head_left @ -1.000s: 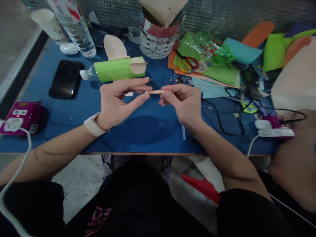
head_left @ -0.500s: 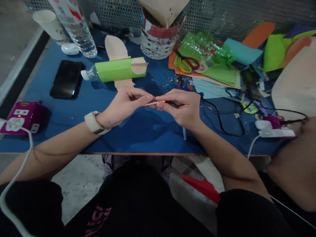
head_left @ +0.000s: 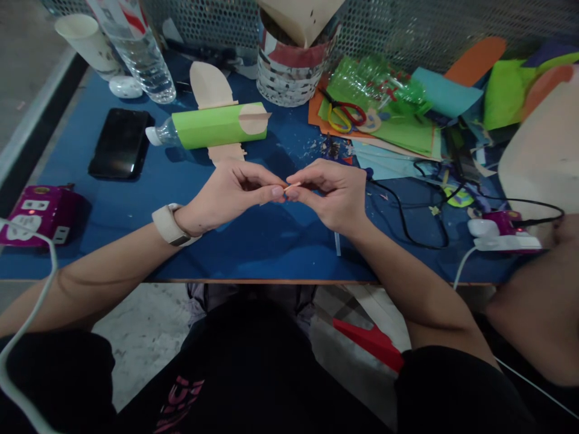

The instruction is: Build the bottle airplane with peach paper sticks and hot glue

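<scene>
My left hand and my right hand meet over the front of the table, thumbs and fingertips pinched together. Between them is a small peach-coloured piece of paper, seen nearly edge-on and mostly covered by the fingers. Just beyond my left hand lies a plastic bottle on its side, white cap to the left. Green paper wraps its body, with a peach paper wing on the far side and another on the near side. A peach disc covers part of the green wrap.
Scissors, coloured paper and a green plastic bottle lie back right. A woven basket stands at the back. Left are a black phone-like device, a water bottle and a purple power adapter. Another person's arm is at right.
My fingertips have closed in around the peach paper, and its long edge, visible before, is now mostly hidden. The view has shifted slightly; the objects on the table stay put.
</scene>
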The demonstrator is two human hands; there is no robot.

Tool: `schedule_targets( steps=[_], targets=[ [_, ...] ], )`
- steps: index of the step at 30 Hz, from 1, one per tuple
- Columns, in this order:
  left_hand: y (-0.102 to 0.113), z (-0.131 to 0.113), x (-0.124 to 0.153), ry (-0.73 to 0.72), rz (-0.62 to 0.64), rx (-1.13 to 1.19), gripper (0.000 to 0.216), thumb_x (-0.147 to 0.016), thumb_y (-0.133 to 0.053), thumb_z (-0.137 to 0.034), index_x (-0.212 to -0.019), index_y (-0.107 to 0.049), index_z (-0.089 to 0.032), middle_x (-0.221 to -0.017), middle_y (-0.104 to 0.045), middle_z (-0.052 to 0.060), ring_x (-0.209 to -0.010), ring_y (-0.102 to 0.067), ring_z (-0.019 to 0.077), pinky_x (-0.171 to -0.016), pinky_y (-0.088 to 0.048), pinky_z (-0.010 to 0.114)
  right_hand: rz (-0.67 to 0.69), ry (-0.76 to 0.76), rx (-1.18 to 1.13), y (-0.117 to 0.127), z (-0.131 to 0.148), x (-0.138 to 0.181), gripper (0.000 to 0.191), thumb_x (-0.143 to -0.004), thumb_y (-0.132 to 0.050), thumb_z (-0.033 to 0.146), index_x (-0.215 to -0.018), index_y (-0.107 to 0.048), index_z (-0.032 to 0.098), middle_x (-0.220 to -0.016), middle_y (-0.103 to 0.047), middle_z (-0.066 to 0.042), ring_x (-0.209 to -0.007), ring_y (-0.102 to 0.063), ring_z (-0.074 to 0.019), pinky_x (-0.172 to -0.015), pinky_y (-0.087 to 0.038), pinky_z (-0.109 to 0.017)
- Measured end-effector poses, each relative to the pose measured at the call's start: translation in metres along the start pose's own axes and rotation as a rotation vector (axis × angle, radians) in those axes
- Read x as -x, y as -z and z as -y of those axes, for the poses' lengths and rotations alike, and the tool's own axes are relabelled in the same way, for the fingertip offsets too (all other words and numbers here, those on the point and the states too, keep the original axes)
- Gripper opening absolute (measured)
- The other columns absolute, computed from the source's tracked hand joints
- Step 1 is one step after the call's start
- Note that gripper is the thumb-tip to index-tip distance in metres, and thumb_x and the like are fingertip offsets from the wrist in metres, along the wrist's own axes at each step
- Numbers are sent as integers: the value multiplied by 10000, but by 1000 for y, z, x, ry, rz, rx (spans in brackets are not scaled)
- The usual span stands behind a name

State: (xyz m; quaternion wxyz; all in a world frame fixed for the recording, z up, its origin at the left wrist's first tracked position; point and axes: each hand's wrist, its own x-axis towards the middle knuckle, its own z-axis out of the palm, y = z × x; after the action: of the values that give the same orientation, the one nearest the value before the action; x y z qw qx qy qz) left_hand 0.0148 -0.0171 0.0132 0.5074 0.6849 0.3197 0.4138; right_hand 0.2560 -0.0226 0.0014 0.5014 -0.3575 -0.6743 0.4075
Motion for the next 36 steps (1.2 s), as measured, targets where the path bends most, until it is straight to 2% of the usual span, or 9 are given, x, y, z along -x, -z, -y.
schedule_targets(
  steps=[5,12,16,21,29,34,36],
  targets=[
    [2,3,0,22,33,28,458,-902,-1005,-697,-971,-963,-246,-886,-902,100,-797,-855,221,-719,-713,299,15,-8,-8,1,-1,-1,479,-765,-1106,643,-916,-879,250,-879,-777,-16,-760,-772,-182,-738,-711,-340],
    [1,5,1,70,69,111,426,-889,-1024,-674,-1018,-973,-272,-914,-909,105,-831,-888,259,-781,-764,358,69,5,-24,5,-2,-3,531,-788,-1071,707,-925,-843,248,-917,-769,-21,-765,-744,-169,-722,-690,-318],
    [1,6,0,91,89,149,387,-920,-1016,-633,-1026,-972,-264,-872,-898,94,-786,-871,233,-750,-748,326,87,10,-9,6,-1,-4,567,-779,-1055,755,-918,-829,255,-897,-764,-17,-736,-710,-162,-694,-671,-312],
    [2,10,0,88,84,145,338,-941,-1010,-605,-1033,-974,-281,-848,-891,75,-745,-843,203,-732,-727,304,72,-44,-25,6,-1,-4,603,-785,-1021,813,-920,-788,273,-874,-746,-5,-768,-753,-179,-729,-695,-331],
    [0,5,1,45,29,87,360,-930,-1007,-638,-943,-967,-280,-818,-880,70,-746,-847,208,-724,-723,297,11,-114,-54,9,-4,-5,562,-807,-1055,729,-927,-741,278,-872,-708,-4,-842,-780,-196,-738,-699,-344],
    [0,5,2,-13,-8,54,380,-945,-998,-624,-1115,-971,-286,-867,-890,58,-731,-847,210,-724,-738,311,-4,-113,-27,8,-3,-5,630,-790,-1006,837,-918,-733,283,-834,-722,-8,-831,-790,-211,-719,-702,-356],
    [0,5,3,-21,-5,35,425,-947,-994,-626,-1205,-962,-290,-892,-897,57,-734,-855,216,-735,-750,320,-11,-132,-40,8,-4,-5,619,-778,-1030,808,-915,-732,284,-833,-721,-7,-844,-797,-220,-722,-698,-360]
  ],
)
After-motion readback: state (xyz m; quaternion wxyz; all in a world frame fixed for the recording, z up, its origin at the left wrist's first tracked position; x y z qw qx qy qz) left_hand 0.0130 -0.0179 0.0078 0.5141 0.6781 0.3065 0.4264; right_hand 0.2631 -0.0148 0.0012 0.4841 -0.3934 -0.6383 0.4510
